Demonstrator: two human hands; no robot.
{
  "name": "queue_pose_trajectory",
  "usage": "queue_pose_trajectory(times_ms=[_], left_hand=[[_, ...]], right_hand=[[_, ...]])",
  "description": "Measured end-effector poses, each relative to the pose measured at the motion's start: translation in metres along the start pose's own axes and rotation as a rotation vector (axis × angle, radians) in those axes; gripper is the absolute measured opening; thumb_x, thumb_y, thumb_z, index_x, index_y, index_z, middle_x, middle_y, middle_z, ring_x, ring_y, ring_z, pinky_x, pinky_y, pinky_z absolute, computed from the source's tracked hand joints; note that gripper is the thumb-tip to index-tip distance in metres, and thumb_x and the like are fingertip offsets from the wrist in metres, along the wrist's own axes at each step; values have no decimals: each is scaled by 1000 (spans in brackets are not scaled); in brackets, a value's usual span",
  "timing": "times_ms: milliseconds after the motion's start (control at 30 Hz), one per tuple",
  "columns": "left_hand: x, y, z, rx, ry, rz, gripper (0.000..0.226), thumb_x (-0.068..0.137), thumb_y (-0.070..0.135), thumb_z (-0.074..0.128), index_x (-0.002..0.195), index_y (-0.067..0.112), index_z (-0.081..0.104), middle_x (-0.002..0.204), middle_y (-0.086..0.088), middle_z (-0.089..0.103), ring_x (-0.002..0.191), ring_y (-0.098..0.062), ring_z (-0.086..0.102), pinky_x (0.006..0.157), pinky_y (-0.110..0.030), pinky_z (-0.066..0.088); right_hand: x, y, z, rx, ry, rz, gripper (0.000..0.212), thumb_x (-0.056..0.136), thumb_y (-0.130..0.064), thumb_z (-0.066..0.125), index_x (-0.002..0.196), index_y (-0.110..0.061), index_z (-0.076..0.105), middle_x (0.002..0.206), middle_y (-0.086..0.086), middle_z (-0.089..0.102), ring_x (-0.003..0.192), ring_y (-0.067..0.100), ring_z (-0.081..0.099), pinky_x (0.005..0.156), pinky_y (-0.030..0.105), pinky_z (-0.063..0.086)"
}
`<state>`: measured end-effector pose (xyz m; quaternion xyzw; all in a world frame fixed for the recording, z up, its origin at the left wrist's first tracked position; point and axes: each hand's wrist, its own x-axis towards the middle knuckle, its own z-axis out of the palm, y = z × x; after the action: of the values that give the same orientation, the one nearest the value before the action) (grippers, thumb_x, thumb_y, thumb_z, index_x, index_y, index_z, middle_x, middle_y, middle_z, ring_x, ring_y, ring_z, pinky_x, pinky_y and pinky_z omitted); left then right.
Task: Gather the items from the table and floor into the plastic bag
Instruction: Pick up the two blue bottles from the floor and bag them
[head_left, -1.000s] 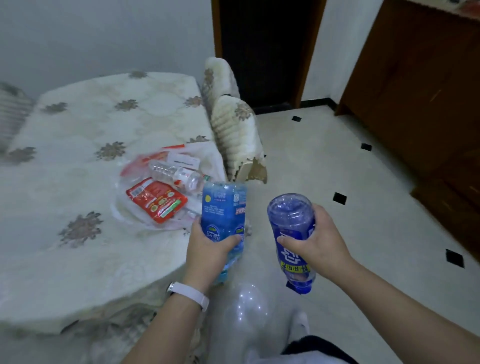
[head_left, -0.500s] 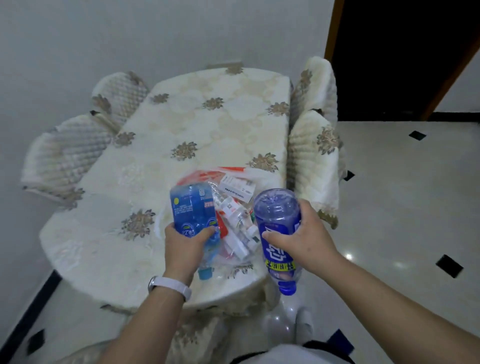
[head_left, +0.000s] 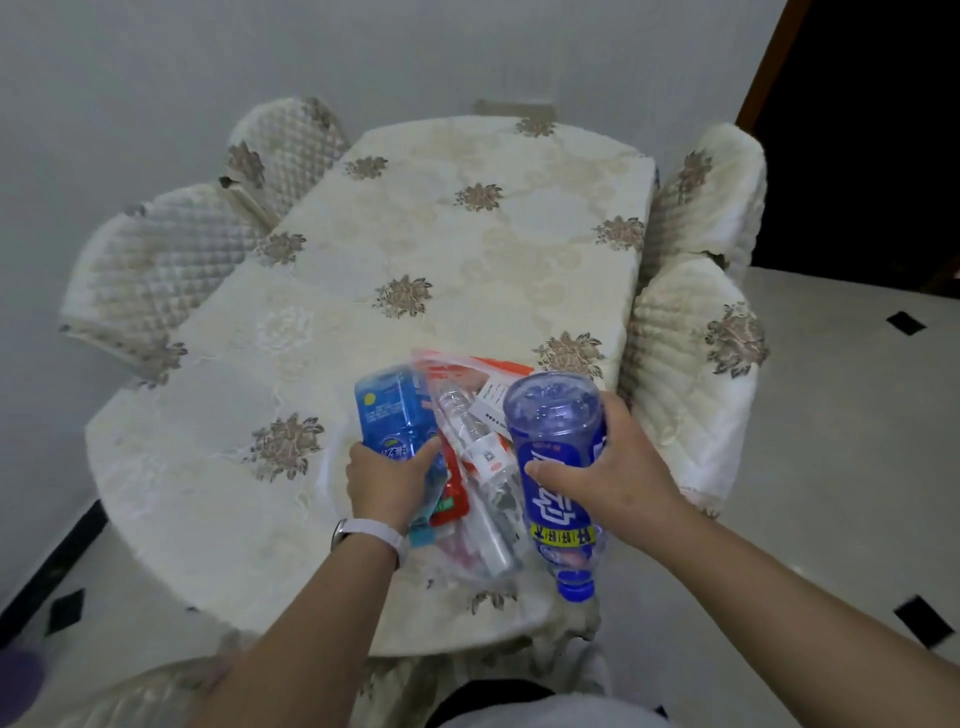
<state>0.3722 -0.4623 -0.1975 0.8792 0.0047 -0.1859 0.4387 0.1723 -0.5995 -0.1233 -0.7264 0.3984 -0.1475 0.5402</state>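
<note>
My left hand (head_left: 387, 480) grips a light-blue bottle (head_left: 389, 410), cap end pointing toward me. My right hand (head_left: 615, 470) holds a dark-blue bottle (head_left: 558, 457) upside down, its blue cap lowest. Both bottles hover over a clear plastic bag (head_left: 483, 545) lying on the near right part of the table (head_left: 467, 249). Inside the bag I see a clear bottle (head_left: 470, 431), a red packet (head_left: 454, 501) and a white label. My hands and the bottles hide part of the bag.
A cream tablecloth with brown flower motifs covers the oval table. Quilted chairs stand on the left (head_left: 156, 265) and on the right (head_left: 696, 353). Pale floor tiles with black diamonds (head_left: 904, 322) lie to the right, a dark doorway behind them.
My view has swung left and closer to the table. Both hands have carried their bottles forward, from beside the table edge to over the bag.
</note>
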Motion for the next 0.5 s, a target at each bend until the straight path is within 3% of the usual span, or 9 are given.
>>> queue_pose_trajectory(times_ms=[100, 300, 400, 500], left_hand=[[13, -3, 0, 40, -23, 33, 76, 55, 64, 75, 109, 17, 49, 108, -7, 61, 91, -29, 64, 82, -47, 57], [18, -2, 2, 110, -56, 211, 62, 74, 53, 72, 116, 13, 52, 106, -9, 58, 95, -28, 57, 84, -44, 52], [31, -17, 0, 99, -148, 278, 56, 70, 60, 65, 110, 23, 54, 97, -1, 63, 85, -20, 62, 75, -44, 56], [44, -31, -10, 109, -244, 300, 43, 71, 58, 65, 108, 37, 56, 100, 7, 65, 86, -10, 66, 74, -42, 59]], right_hand=[[9, -12, 13, -17, 12, 10, 72, 59, -37, 91, 117, -37, 49, 105, -17, 66, 86, -2, 66, 68, 19, 55], [27, -30, 44, -67, 64, 13, 73, 56, -43, 90, 117, -40, 49, 109, -14, 67, 90, 1, 66, 78, 31, 59], [35, -38, 60, -119, 67, -12, 76, 56, -47, 89, 119, -42, 48, 113, -16, 64, 93, 1, 66, 78, 31, 59], [45, -43, 75, -164, 60, 3, 79, 56, -50, 88, 123, -38, 47, 113, -15, 64, 92, 2, 66, 78, 32, 59]])
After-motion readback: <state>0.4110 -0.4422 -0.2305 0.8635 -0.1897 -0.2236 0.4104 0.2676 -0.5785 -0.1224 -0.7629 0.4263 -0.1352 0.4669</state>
